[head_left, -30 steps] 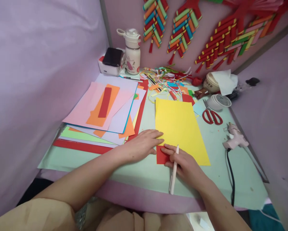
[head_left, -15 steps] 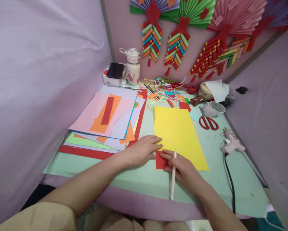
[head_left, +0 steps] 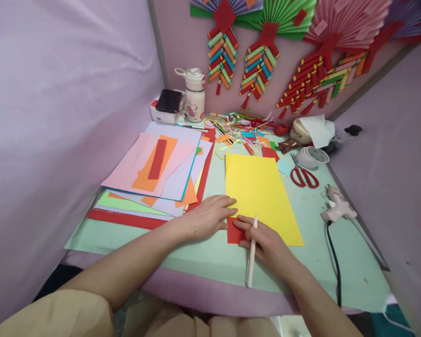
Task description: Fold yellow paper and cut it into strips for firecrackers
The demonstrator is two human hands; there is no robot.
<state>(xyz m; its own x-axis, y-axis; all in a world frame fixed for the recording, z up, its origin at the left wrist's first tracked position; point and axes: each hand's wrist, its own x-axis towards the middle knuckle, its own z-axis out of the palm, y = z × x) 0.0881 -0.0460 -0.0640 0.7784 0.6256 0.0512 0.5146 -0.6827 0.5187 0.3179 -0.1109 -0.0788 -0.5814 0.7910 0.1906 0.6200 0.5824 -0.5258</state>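
Observation:
My left hand (head_left: 206, 216) lies flat with its fingers stretched out, the fingertips resting on the near left corner of a yellow paper sheet (head_left: 259, 192). My right hand (head_left: 266, 243) is closed on a white pen (head_left: 251, 255), which points toward me. Its fingertips press on a small red paper piece (head_left: 233, 233) that lies at the yellow sheet's near left corner, partly hidden under both hands.
A stack of coloured paper sheets (head_left: 154, 173) lies to the left. Red scissors (head_left: 303, 176), a tape roll (head_left: 312, 157) and a glue gun (head_left: 336, 210) with a black cord sit on the right. Paper scraps (head_left: 241, 128), a bottle (head_left: 194, 93) and a small box (head_left: 168, 106) stand at the back.
The view tilted up between one second ago and now, showing more of the wall decorations. Both hands stay on the red piece and yellow sheet with almost no movement.

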